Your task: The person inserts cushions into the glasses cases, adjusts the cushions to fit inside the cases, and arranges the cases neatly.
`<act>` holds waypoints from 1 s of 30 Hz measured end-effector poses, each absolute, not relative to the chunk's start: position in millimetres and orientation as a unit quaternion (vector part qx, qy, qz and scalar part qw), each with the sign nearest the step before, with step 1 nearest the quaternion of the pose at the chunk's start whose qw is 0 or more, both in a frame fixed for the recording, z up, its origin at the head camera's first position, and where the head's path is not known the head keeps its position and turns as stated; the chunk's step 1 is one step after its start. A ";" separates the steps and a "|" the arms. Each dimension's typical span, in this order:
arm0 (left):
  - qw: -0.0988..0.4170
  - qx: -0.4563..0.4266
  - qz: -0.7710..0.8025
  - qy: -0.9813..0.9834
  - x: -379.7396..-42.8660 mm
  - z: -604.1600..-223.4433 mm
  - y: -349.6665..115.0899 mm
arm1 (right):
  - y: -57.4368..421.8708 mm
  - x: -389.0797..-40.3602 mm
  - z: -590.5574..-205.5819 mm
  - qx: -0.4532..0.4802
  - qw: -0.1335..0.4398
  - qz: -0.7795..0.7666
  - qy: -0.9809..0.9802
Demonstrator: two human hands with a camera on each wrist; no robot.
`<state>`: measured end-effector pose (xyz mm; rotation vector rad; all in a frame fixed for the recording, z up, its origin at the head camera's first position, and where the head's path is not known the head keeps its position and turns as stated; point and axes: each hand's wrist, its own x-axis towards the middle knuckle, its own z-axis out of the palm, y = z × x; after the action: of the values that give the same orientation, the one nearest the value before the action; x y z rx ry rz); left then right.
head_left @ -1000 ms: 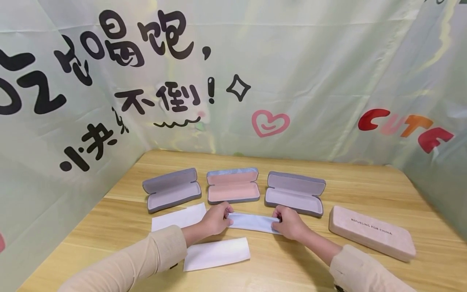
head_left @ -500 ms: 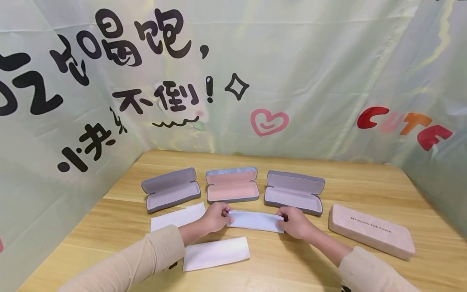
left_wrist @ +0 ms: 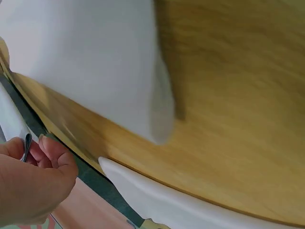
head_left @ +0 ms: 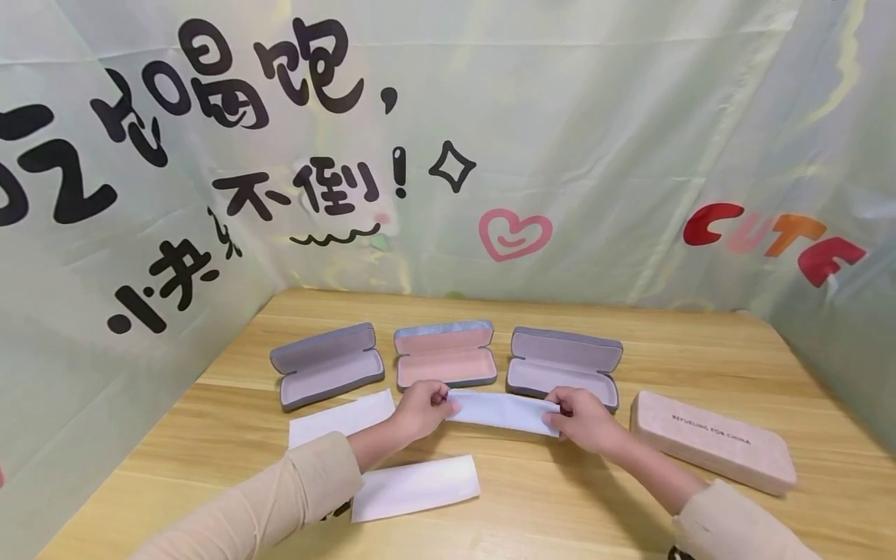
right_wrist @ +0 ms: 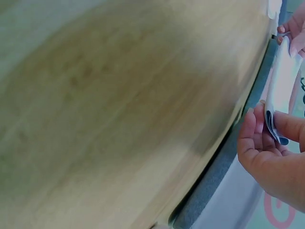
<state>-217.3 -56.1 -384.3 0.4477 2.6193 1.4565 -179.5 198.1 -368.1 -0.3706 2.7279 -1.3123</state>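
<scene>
A pale blue folded cloth (head_left: 502, 411) is stretched between both hands, in front of the open glasses cases. My left hand (head_left: 422, 410) pinches its left end between thumb and fingers. Its right end is pinched by my right hand (head_left: 586, 420). In the right wrist view the folded layers of the cloth (right_wrist: 281, 90) show at the edge, between the thumb and fingers of the right hand (right_wrist: 271, 155). In the left wrist view the left hand (left_wrist: 40, 179) holds the cloth's folded end. The middle glasses case (head_left: 446, 367), lined in pink, stands just behind the cloth.
Open grey glasses cases stand at left (head_left: 332, 379) and right (head_left: 560, 379). A closed pink glasses case (head_left: 712, 443) lies at the right. Two white folded cloths, one farther back (head_left: 339, 418) and one nearer (head_left: 418, 490), lie on the wooden table (head_left: 546, 513). A printed curtain (head_left: 595, 155) encloses the table.
Both hands have lifted the blue cloth and moved it slightly right and back, toward the open cases. The right hand has shifted farther right. The cases and white cloths stay put.
</scene>
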 end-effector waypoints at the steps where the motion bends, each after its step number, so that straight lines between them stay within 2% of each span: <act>1: 0.060 0.141 0.490 0.858 -217.8 -383.3 -54.9 | 199.0 -179.4 -366.4 -0.117 0.041 -0.432 0.893; 10: 0.056 0.144 0.532 0.833 -224.5 -367.8 -43.3 | 211.0 -182.3 -351.5 -0.092 -0.005 -0.454 0.886; 30: 0.037 0.151 0.564 0.811 -239.2 -355.8 -3.6 | 241.2 -186.7 -351.1 -0.022 0.021 -0.507 0.862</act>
<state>-239.2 -3.6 -355.8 0.4638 2.4887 1.7325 -186.7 241.2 -351.1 -0.0690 2.6718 -1.5714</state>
